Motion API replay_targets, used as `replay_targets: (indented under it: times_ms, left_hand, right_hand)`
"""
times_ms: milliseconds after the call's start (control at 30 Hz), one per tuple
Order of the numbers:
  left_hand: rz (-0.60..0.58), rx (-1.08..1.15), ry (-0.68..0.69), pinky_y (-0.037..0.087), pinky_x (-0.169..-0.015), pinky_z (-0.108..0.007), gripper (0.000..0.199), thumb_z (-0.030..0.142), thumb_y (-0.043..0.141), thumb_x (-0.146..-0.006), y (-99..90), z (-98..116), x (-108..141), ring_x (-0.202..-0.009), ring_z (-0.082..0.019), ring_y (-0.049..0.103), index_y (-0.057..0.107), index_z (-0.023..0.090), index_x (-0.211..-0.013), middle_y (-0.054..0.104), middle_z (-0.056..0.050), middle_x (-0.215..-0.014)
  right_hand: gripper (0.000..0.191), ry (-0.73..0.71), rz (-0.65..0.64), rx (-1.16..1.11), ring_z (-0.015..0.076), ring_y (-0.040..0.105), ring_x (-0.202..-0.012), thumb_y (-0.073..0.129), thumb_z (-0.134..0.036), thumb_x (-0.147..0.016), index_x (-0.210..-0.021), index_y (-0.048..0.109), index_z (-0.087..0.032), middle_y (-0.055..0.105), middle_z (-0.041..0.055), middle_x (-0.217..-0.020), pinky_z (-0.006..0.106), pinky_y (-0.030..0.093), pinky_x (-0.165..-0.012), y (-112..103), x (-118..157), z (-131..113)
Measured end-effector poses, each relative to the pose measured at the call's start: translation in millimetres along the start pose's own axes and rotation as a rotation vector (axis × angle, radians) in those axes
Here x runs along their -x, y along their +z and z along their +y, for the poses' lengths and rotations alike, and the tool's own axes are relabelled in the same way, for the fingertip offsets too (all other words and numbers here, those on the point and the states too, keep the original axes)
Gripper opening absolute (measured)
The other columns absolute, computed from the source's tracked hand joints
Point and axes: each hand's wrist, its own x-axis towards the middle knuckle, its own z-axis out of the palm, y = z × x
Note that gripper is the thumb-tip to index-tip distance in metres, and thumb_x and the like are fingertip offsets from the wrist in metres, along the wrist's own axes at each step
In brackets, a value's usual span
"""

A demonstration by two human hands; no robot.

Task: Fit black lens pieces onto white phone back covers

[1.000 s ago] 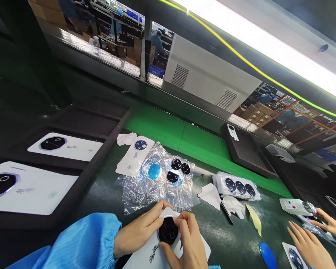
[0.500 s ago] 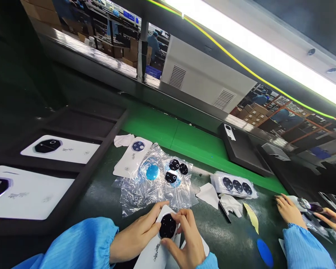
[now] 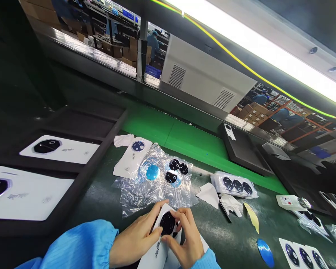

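Observation:
My left hand grips a white phone back cover along its left side, its thumb beside the camera area. A black round camera lens cover sits at the upper end of that phone back cover. My right hand pinches the lens cover's right edge between thumb and fingers. Part of another white piece shows beneath my right hand. Just beyond my hands, a clear plastic bag lies spread out, bearing several loose black lens covers and a blue round film.
Dark trays with white phone back covers stand at left. A stack of wrapped lens covers, a crumpled wipe, yellow paper and a blue disc lie to the right. Beyond them are a bottle and a green belt.
Another person's hands and blue sleeves have left the right side; the bottle there now lies on the table, and white pieces with lens covers show. My hands shift only slightly around the lens cover.

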Motion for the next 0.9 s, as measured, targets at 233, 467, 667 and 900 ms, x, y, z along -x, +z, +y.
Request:
replay_targets:
  times_ms: [233, 467, 667, 900]
  left_hand:
    - [0.034, -0.074, 0.001, 0.025, -0.113, -0.038, 0.063, 0.023, 0.036, -0.087, 2.0, -2, 3, -0.137, -0.025, 0.028, 0.015, 0.017, -0.146, 0.032, -0.005, -0.150]
    - [0.106, 0.089, -0.037, 0.021, -0.115, -0.036, 0.050, 0.031, 0.029, -0.092, -0.9, -7, -2, -0.139, -0.021, 0.023, 0.031, 0.022, -0.141, 0.033, 0.001, -0.149]
    - [0.119, 0.122, -0.035, 0.037, -0.104, -0.031, 0.048, 0.034, 0.031, -0.090, -0.6, -9, -7, -0.131, -0.023, 0.038, 0.040, 0.020, -0.135, 0.043, -0.002, -0.143]
    - [0.118, 0.284, 0.000, 0.043, -0.092, -0.031, 0.042, 0.036, 0.038, -0.086, -2.5, -9, -10, -0.117, -0.025, 0.049, 0.051, 0.020, -0.122, 0.062, -0.004, -0.119]
  right_hand:
    - [0.054, -0.060, 0.007, -0.049, 0.0135, 0.050, -0.071, 0.064, -0.005, -0.068, -0.114, 0.049, -0.027, 0.047, 0.0021, -0.096, 0.024, 0.051, -0.061, 1, -4, 4]
    - [0.050, -0.082, 0.066, 0.152, 0.0160, 0.052, -0.070, 0.062, -0.005, -0.064, -0.108, 0.049, -0.024, 0.048, 0.0036, -0.093, 0.025, 0.051, -0.055, -2, -6, -6]
    - [0.040, -0.160, 0.129, 0.331, 0.0208, 0.059, -0.081, 0.054, -0.011, -0.075, -0.113, 0.047, -0.021, 0.051, 0.0088, -0.099, 0.029, 0.057, -0.062, 3, -1, -11]
    - [0.027, -0.430, 0.292, 0.625, 0.0198, 0.064, -0.074, 0.042, -0.019, -0.093, -0.118, 0.052, -0.019, 0.062, 0.0107, -0.089, 0.027, 0.056, -0.056, 8, 5, -14]
